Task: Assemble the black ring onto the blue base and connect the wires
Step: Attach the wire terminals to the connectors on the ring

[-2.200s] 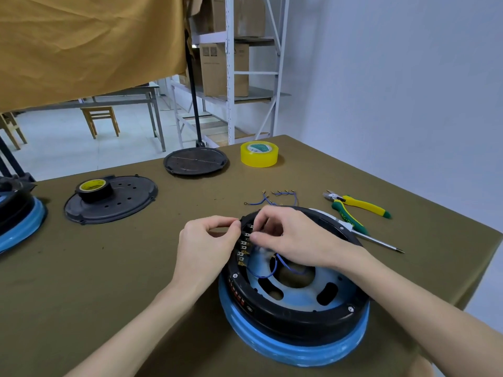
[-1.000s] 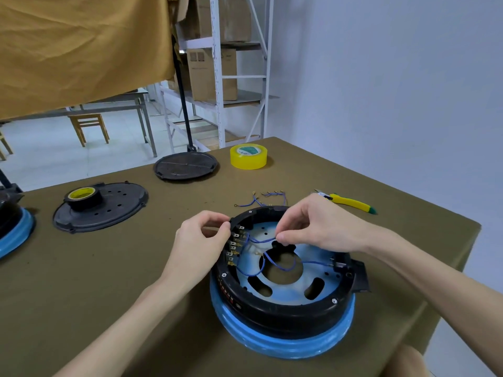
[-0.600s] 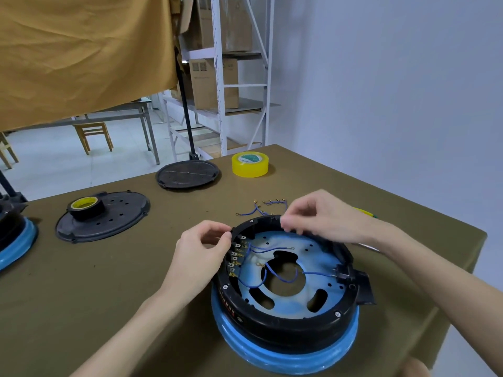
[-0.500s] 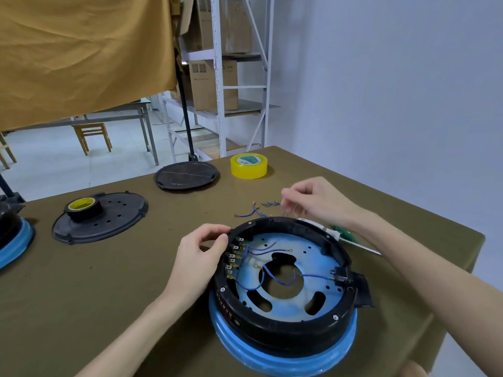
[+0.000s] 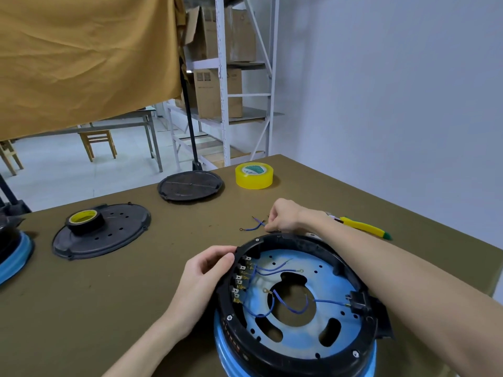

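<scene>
1. Two bare hands work at an olive-green table (image 5: 109,308).
2. Left hand (image 5: 202,278) rests against the outer left wall of the black ring (image 5: 296,240), its fingers curled with the fingertips (image 5: 227,258) touching the rim just beside a row of metal terminals (image 5: 239,278); whether they truly clamp the rim I cannot tell.
3. That ring sits on the blue base (image 5: 299,281), whose blue lip shows below it on the near side.
4. Several blue wires (image 5: 275,268) run from the terminals, just right of the left fingertips, across the blue plate; one reaches a black connector (image 5: 356,302) on the ring's right side, under the right forearm.
5. Right hand (image 5: 283,216) is past the ring's far rim, its fingers curled down and drawn together at a bunch of loose blue wires (image 5: 251,227) lying on the cloth; it appears to pinch their right end, though the contact itself is hidden.
6. Just right of that wrist lies a yellow-handled tool (image 5: 364,229) with a green tip.
7. Farther beyond the right hand stands a yellow tape roll (image 5: 254,175), and left of it a black disc (image 5: 190,185).
8. Well to the left of the left hand lies a black perforated plate (image 5: 109,235) carrying a black tape roll (image 5: 84,220) with a yellow core.
9. At the far left edge, another blue-and-black unit (image 5: 13,254) is partly in view.
</scene>
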### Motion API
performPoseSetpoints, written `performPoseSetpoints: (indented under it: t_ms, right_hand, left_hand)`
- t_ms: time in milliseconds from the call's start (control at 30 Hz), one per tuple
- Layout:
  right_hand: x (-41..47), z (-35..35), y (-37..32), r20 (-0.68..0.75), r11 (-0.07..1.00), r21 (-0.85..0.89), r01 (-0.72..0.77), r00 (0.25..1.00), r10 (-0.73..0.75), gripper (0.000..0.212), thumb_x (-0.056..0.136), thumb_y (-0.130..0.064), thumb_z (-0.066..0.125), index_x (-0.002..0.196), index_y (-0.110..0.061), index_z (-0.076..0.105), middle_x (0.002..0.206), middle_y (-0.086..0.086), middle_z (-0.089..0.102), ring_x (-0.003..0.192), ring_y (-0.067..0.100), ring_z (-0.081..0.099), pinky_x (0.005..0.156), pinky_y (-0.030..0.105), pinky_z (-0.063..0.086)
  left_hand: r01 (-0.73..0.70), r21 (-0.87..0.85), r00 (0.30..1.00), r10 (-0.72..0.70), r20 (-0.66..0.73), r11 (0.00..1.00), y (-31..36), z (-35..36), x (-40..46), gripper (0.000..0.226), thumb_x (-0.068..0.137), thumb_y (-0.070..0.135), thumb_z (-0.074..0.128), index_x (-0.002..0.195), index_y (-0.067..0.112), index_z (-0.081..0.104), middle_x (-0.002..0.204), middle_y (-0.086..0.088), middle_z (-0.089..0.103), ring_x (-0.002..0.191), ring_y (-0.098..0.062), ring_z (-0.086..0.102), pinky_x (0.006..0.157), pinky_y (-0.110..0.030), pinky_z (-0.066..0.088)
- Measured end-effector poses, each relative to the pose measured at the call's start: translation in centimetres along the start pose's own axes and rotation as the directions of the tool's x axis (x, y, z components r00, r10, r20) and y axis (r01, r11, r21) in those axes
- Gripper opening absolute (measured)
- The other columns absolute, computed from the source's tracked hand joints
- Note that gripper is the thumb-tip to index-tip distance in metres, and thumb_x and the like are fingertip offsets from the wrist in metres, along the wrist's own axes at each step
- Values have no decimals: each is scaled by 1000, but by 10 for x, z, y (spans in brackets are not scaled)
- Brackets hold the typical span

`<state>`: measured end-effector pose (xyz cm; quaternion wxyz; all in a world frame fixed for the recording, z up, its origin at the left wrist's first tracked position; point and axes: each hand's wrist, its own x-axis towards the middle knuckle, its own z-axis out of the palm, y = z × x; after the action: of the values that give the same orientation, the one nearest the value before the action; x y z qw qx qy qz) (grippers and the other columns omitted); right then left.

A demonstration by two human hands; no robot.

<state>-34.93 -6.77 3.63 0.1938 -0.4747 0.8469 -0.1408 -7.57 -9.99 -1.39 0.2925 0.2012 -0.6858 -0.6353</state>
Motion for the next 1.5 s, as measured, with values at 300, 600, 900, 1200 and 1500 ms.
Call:
performPoseSetpoints:
  t_ms: [300,600,900,1200,1500]
  right_hand:
    - [-6,-2,6,-192,996,87,20,981,-3,19,87,-18,71,70,-24,76,84,-4,76,88,22,71,81,36,59]
    - [-43,-32,-7,-214,658,740,139,976,34,13,93,-17,74,100,-7,79,80,1,74,66,13,59,65,25,47]
    - [-127,-43,-35,50,314,949,35,965,-259,5,94,-18,71,95,-14,73,82,1,67,60,12,55,61,23,48]
    - [-171,-20,-37,116,498,863,85,926,-359,6,98,-14,68,97,-15,74,84,6,69,59,13,54,61,22,42]
    - [-186,-6,-37,95,541,822,178,894,-439,7,98,-16,67,99,-13,73,84,8,69,68,19,55,65,29,41]
  left_hand:
    - [-4,6,1000,4,-8,1000,3,1,0,25,89,42,64,106,31,78,110,0,78,105,-19,74,92,-37,55]
    - [18,25,999,-17,-33,1000,6,2,-4,18,103,23,62,104,30,79,108,0,78,103,-18,74,88,-32,53]
    - [-15,89,998,21,-62,996,13,3,-6,18,101,20,65,104,30,80,108,6,79,103,-12,74,87,-26,55]
    - [-314,69,929,321,-185,947,64,24,-17,24,88,41,67,103,28,79,90,3,79,88,-1,73,77,-4,49]
    - [-445,43,863,442,-246,894,83,30,-28,5,84,31,84,87,34,82,87,3,79,78,-9,67,75,-15,53]
